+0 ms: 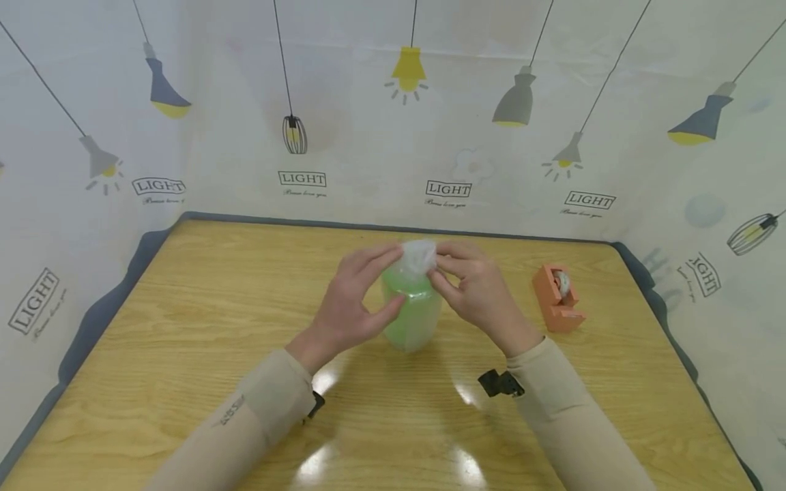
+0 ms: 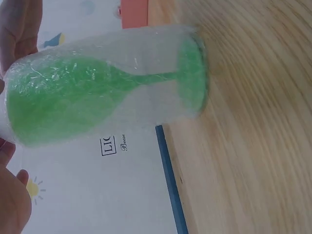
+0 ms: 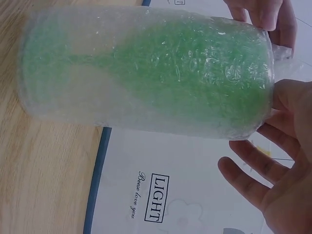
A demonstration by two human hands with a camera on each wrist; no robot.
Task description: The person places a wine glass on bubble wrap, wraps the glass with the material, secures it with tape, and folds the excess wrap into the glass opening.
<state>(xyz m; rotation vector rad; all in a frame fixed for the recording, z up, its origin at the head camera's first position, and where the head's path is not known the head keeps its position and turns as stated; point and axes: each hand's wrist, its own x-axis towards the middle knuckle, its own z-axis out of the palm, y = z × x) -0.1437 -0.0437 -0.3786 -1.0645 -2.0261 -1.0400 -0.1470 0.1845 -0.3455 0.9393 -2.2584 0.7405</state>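
Observation:
A green stemmed glass (image 2: 73, 97) stands upright on the table, wrapped in a roll of clear bubble wrap (image 3: 92, 105). Above its bowl the wrap is bunched into a loose whitish top (image 1: 419, 256). My left hand (image 1: 356, 296) holds the wrapped glass near that top, fingertips on the gathered wrap and thumb at the side. From the other side my right hand (image 1: 475, 286) pinches the bunched wrap between thumb and fingers. Its other fingers are spread apart in the right wrist view. The glass's rim is hidden under the wrap.
An orange tape dispenser (image 1: 555, 300) with a roll of tape stands on the wooden table (image 1: 215, 307), right of my right hand. A printed cloth backdrop (image 1: 368, 143) surrounds the back and sides of the table.

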